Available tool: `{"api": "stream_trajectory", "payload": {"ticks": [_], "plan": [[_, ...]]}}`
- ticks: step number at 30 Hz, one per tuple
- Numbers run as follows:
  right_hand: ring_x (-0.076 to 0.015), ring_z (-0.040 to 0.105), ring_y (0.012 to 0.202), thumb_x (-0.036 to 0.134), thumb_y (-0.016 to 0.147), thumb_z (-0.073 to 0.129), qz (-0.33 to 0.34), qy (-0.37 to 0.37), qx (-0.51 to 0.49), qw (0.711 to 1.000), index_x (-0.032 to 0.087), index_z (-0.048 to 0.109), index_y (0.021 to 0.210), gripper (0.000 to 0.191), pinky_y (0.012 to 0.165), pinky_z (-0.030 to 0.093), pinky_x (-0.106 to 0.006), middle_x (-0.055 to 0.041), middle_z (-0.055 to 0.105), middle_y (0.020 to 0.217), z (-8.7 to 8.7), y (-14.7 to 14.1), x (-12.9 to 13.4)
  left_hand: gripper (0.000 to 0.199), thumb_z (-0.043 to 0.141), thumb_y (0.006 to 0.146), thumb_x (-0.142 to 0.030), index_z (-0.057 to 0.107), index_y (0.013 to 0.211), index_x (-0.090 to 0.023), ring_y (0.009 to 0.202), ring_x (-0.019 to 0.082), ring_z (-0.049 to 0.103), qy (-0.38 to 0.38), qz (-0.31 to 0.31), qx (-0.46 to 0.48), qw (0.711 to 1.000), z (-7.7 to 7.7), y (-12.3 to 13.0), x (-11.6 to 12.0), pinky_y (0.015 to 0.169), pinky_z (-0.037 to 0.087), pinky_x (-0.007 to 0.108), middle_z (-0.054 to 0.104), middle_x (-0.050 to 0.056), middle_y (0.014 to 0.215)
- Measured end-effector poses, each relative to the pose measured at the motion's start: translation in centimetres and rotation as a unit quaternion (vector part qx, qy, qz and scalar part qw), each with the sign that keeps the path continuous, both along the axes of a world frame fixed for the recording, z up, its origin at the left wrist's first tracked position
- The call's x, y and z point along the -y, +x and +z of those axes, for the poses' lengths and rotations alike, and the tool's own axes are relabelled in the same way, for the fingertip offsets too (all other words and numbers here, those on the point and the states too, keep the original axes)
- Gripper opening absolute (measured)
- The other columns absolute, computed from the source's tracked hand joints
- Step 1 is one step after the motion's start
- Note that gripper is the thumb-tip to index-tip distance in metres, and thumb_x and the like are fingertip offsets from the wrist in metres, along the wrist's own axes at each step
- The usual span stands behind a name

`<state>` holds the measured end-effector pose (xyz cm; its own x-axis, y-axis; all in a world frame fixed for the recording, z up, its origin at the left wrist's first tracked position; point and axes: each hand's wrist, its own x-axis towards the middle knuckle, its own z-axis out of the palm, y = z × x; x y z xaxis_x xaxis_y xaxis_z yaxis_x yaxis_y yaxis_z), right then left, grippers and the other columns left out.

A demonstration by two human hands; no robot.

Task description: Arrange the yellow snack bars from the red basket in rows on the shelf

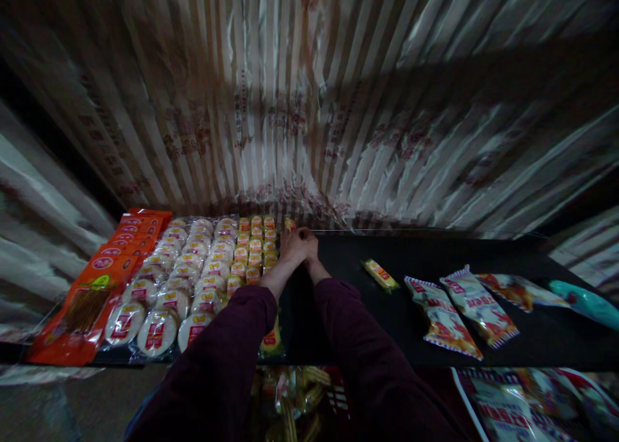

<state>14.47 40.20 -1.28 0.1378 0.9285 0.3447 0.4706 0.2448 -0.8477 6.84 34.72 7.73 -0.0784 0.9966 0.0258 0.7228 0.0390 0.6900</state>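
Both of my hands meet near the back edge of the black shelf [338, 326]. My left hand [292, 247] has its fingers curled inward, beside rows of small yellow snack packets [255, 245]. Against it, my right hand [309, 243] is closed too, its fingers partly overlapped with the left. Whatever lies between the fingers is hidden. One yellow and red snack packet [290, 224] shows just beyond the fingertips at the back. A single longer yellow packet [380, 274] lies on the shelf to the right of my hands.
Round white cracker packs [155, 331] stand in columns at left, beside overlapping orange bags [80, 313]. On the right lie white and red snack bags [442, 316] and a teal bag [585, 302]. Below are more packets [290, 397]. Printed striped sheeting [290, 107] rises behind.
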Motion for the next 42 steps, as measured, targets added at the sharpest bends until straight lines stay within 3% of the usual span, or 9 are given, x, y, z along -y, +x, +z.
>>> {"api": "stream_trajectory", "payload": {"ticks": [5, 8, 11, 16, 23, 29, 35, 42], "plan": [[-0.0156, 0.060, 0.074, 0.020, 0.078, 0.049, -0.017, -0.045, 0.036, 0.998, 0.017, 0.065, 0.090, 0.020, 0.066, 0.047, -0.024, -0.0041, 0.068, 0.082, 0.8, -0.8, 0.4, 0.039, 0.042, 0.085, -0.019, 0.064, 0.117, -0.011, 0.130, 0.027, 0.043, 0.012, -0.023, -0.138, 0.990, 1.7, -2.0, -0.4, 0.110, 0.030, 0.037, 0.059, 0.015, 0.130], [-0.0169, 0.063, 0.079, 0.017, 0.081, 0.049, -0.011, -0.050, 0.087, 0.995, 0.017, 0.065, 0.099, 0.024, 0.071, 0.048, -0.025, -0.0071, 0.069, 0.092, 1.1, -1.9, 0.5, 0.043, 0.041, 0.087, -0.023, 0.059, 0.125, -0.012, 0.140, 0.030, 0.029, 0.011, -0.014, -0.204, 0.979, 1.5, -3.2, -1.6, 0.114, 0.021, 0.045, 0.046, 0.015, 0.143], [-0.0177, 0.064, 0.082, 0.011, 0.082, 0.047, -0.028, -0.041, 0.130, 0.990, 0.017, 0.064, 0.106, 0.030, 0.074, 0.048, -0.025, -0.0096, 0.069, 0.098, 1.0, -2.6, 0.3, 0.048, 0.038, 0.089, -0.028, 0.053, 0.132, -0.011, 0.142, 0.032, 0.023, -0.010, -0.006, -0.234, 0.972, 0.9, -4.3, -2.8, 0.114, 0.016, 0.052, 0.039, 0.017, 0.149], [-0.0177, 0.064, 0.085, 0.011, 0.081, 0.048, -0.032, 0.002, 0.132, 0.991, 0.019, 0.066, 0.106, 0.031, 0.080, 0.049, -0.026, -0.0098, 0.070, 0.097, -0.1, -3.0, -0.1, 0.051, 0.034, 0.091, -0.034, 0.047, 0.137, -0.014, 0.142, 0.033, 0.022, -0.050, -0.035, -0.249, 0.967, -0.3, -5.3, -3.7, 0.113, 0.015, 0.057, 0.037, 0.016, 0.150], [-0.0219, 0.059, 0.108, 0.009, 0.072, 0.053, 0.047, 0.051, 0.097, 0.993, 0.018, 0.067, 0.110, 0.042, 0.099, 0.046, -0.036, -0.0096, 0.068, 0.114, -1.0, -2.8, -0.3, 0.048, 0.030, 0.091, -0.025, 0.051, 0.132, -0.011, 0.137, 0.031, 0.032, -0.042, -0.084, -0.273, 0.957, -1.2, -5.0, -3.4, 0.112, 0.017, 0.054, 0.044, 0.018, 0.144], [-0.0216, 0.059, 0.114, 0.007, 0.066, 0.055, 0.091, 0.059, 0.075, 0.991, 0.017, 0.068, 0.108, 0.045, 0.104, 0.043, -0.036, -0.0088, 0.067, 0.118, -0.7, -2.6, -0.5, 0.045, 0.033, 0.090, -0.023, 0.054, 0.129, -0.014, 0.135, 0.029, 0.036, -0.067, -0.099, -0.267, 0.956, -0.8, -5.1, -3.0, 0.112, 0.014, 0.055, 0.047, 0.017, 0.141], [-0.0211, 0.059, 0.116, 0.007, 0.072, 0.051, 0.090, 0.034, 0.071, 0.993, 0.019, 0.068, 0.110, 0.043, 0.106, 0.042, -0.036, -0.0082, 0.069, 0.116, -0.1, -3.1, -0.1, 0.044, 0.031, 0.090, -0.021, 0.058, 0.123, -0.011, 0.132, 0.030, 0.040, -0.077, -0.107, -0.277, 0.952, 0.1, -5.1, -2.9, 0.112, 0.015, 0.055, 0.053, 0.019, 0.136], [-0.0196, 0.060, 0.116, 0.007, 0.073, 0.050, 0.091, 0.029, 0.068, 0.993, 0.019, 0.067, 0.112, 0.044, 0.106, 0.042, -0.034, -0.0078, 0.069, 0.115, 0.0, -3.1, 0.3, 0.043, 0.031, 0.091, -0.024, 0.058, 0.122, -0.013, 0.128, 0.028, 0.045, -0.073, -0.085, -0.267, 0.957, -0.2, -5.0, -3.0, 0.113, 0.015, 0.054, 0.058, 0.016, 0.131]]}}
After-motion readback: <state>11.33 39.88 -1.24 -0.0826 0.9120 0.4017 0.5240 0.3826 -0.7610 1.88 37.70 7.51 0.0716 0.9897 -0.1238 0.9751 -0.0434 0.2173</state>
